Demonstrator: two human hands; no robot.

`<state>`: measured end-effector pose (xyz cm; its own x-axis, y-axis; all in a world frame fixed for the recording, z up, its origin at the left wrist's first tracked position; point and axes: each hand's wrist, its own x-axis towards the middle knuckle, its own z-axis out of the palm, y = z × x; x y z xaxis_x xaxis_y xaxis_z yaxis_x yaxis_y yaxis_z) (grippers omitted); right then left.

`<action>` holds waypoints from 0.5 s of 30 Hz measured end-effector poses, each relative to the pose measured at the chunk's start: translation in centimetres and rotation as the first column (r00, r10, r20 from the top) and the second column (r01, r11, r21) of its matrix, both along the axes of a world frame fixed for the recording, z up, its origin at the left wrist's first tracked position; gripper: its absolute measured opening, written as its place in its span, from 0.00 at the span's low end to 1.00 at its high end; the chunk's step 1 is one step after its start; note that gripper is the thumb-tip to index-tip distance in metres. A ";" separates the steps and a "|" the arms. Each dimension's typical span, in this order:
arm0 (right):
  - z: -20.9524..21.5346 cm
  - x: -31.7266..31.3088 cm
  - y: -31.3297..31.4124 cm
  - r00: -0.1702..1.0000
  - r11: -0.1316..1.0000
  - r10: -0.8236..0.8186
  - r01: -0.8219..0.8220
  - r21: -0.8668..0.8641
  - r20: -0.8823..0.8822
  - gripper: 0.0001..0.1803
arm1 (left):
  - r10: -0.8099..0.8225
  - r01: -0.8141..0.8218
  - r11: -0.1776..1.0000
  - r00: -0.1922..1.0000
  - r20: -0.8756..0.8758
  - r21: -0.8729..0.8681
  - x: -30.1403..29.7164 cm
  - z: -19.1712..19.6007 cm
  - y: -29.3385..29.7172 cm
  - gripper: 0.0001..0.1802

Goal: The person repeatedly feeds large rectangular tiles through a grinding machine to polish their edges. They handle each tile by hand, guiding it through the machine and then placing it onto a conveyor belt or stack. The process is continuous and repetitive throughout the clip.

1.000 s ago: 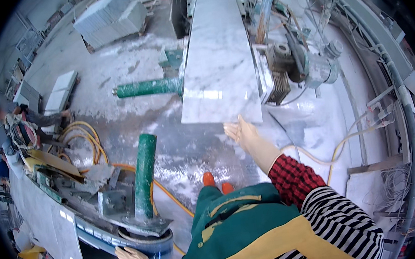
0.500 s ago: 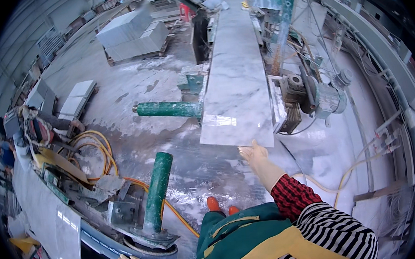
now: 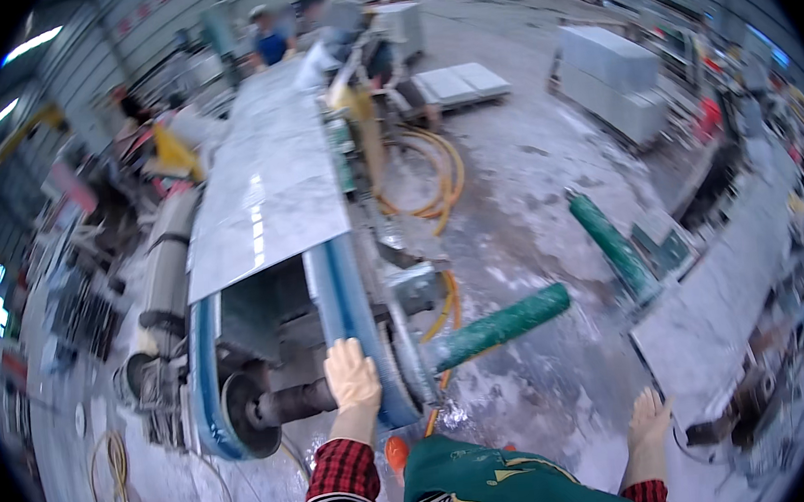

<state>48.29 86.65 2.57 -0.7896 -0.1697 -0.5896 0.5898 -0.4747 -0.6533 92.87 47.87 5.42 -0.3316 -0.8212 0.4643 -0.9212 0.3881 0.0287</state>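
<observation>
My left hand (image 3: 352, 380), in a pale glove, lies with its fingers stretched out over the blue belt (image 3: 336, 291) of a conveyor. Beyond it, a polished white-grey marble slab (image 3: 265, 182) rests across the two belts. At the lower right my right hand (image 3: 646, 421) is beside the near edge of a second marble slab (image 3: 726, 302). Its fingers look extended, and I cannot tell whether they touch the stone. Between the two conveyors stick out a green roller (image 3: 501, 327) and another green roller (image 3: 615, 248).
Yellow hose (image 3: 453, 173) loops over the wet floor behind the near roller. Stacked stone blocks (image 3: 613, 81) and a low pallet of white slabs (image 3: 463, 83) stand farther back. A person in blue (image 3: 272, 46) is past the left slab. A drive shaft (image 3: 296, 403) spans the belts' near end.
My view has swung left, bringing the left conveyor to the front. My left hand now lies on top of the blue belt. My right hand stays near the right slab's end.
</observation>
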 end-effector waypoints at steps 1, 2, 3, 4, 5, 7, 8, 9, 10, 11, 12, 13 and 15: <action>0.3 0.2 -0.4 1.000 1.000 -0.010 0.010 -0.019 0.005 0.38 | -0.004 0.004 0.999 1.000 -0.013 0.040 -0.5 -0.3 0.1 0.25; -0.2 0.8 -0.7 1.000 0.999 -0.016 0.016 -0.038 0.022 0.38 | 0.014 -0.012 0.997 1.000 -0.021 0.079 -0.1 -0.7 0.2 0.27; -1.0 1.4 -0.8 0.999 0.998 -0.031 0.033 -0.055 0.041 0.39 | 0.021 -0.018 0.993 0.999 -0.027 0.120 0.2 -1.1 0.4 0.29; -1.8 2.1 -1.4 0.998 0.998 -0.024 0.026 -0.056 0.051 0.38 | 0.034 -0.026 0.984 0.999 -0.043 0.175 0.6 -1.3 0.6 0.30; -2.5 2.6 -2.1 0.998 0.998 -0.029 0.032 -0.054 0.056 0.37 | 0.007 0.005 0.985 0.998 -0.070 0.172 0.4 -0.8 0.7 0.30; -5.0 3.5 -4.0 0.998 0.998 0.008 -0.004 -0.059 0.068 0.36 | -0.032 0.037 0.996 0.998 -0.061 0.084 0.7 -1.3 0.8 0.31; -6.2 4.0 -5.2 0.996 0.998 0.049 -0.045 -0.053 0.069 0.36 | -0.056 0.071 0.978 0.995 -0.081 0.197 1.1 -0.4 0.5 0.31; -6.9 4.9 -6.6 0.994 0.996 0.081 -0.078 -0.047 0.068 0.35 | -0.087 0.116 0.945 0.990 -0.107 0.306 1.4 1.0 0.5 0.32; -7.2 6.2 -8.4 0.992 0.993 0.116 -0.116 -0.008 0.045 0.34 | -0.106 0.144 0.895 0.988 -0.111 0.422 1.7 2.7 0.4 0.30; -7.3 7.6 -10.6 0.988 0.987 0.155 -0.155 0.032 0.018 0.33 | -0.179 0.228 0.902 0.970 -0.162 0.366 2.7 1.7 0.1 0.31; -6.8 9.3 -13.2 0.981 0.978 0.195 -0.194 0.076 -0.006 0.32 | -0.263 0.312 0.882 0.948 -0.182 0.352 3.7 1.8 -0.5 0.30; -6.2 11.1 -15.8 0.958 0.952 0.279 -0.266 0.152 -0.068 0.32 | -0.344 0.394 0.855 0.917 -0.200 0.337 4.7 2.0 -1.2 0.29; -4.4 15.8 -21.0 0.880 0.866 0.447 -0.381 0.324 -0.160 0.30 | -0.536 0.598 0.785 0.786 -0.309 0.158 7.4 1.6 -3.2 0.24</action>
